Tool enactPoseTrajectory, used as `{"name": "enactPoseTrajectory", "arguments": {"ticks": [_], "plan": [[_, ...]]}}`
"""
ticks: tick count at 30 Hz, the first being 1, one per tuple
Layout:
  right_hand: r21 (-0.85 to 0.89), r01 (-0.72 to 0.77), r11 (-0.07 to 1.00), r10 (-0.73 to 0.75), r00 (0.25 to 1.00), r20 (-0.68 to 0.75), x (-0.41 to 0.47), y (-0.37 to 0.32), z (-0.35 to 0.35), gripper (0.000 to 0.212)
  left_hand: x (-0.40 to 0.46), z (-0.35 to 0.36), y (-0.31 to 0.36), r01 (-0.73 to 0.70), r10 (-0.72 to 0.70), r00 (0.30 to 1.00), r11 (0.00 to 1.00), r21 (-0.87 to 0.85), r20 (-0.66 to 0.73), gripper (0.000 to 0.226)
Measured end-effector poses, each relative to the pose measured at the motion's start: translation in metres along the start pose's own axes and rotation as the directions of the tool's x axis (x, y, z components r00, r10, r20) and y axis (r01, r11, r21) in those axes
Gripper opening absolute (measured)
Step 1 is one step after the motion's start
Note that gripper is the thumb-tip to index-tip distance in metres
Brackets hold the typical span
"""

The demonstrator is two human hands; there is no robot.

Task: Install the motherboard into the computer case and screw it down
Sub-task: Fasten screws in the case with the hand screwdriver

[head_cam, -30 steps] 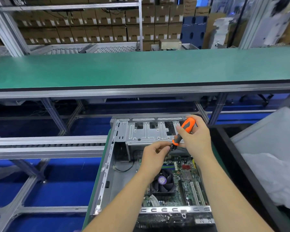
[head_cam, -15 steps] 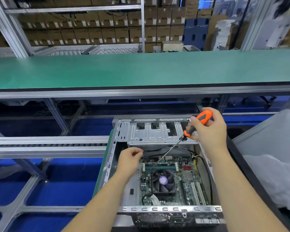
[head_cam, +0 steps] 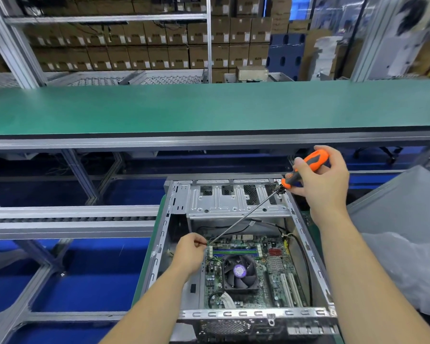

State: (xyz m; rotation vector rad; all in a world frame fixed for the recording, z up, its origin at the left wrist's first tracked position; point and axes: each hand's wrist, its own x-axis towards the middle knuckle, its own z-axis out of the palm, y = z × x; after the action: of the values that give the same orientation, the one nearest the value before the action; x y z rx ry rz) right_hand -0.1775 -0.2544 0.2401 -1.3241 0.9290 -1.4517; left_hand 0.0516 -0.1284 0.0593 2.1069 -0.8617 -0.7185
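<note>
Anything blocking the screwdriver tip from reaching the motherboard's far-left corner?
Nothing visible does. The screwdriver shaft slants down past the drive cage to the motherboard corner, where the left hand pinches by the tip. The right hand grips the handle.

Fan sticker: round purple label on the hub, print too small to read.
Cardboard boxes: white labels on the fronts, blurred, nothing legible.
Motherboard: markings on the board, too fine to make out.
Readable text overall: none.
</note>
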Motion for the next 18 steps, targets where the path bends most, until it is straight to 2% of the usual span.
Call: {"name": "enactPoseTrajectory", "arguments": {"ticks": [5,18], "plan": [[-0.009,0.001,1.000,-0.001,1.000,0.000,0.0008,-0.0023,0.0003,0.036,0.0009,0.0025,-0.0011,-0.012,0.010,0.999,0.999,0.035,0.043,0.020],[-0.062,0.024,0.998,-0.023,1.000,0.012,0.0029,-0.0001,0.0015,0.037,0.0011,0.0053,-0.0003,-0.044,0.043,0.998,0.999,0.011,0.049,0.016]]}}
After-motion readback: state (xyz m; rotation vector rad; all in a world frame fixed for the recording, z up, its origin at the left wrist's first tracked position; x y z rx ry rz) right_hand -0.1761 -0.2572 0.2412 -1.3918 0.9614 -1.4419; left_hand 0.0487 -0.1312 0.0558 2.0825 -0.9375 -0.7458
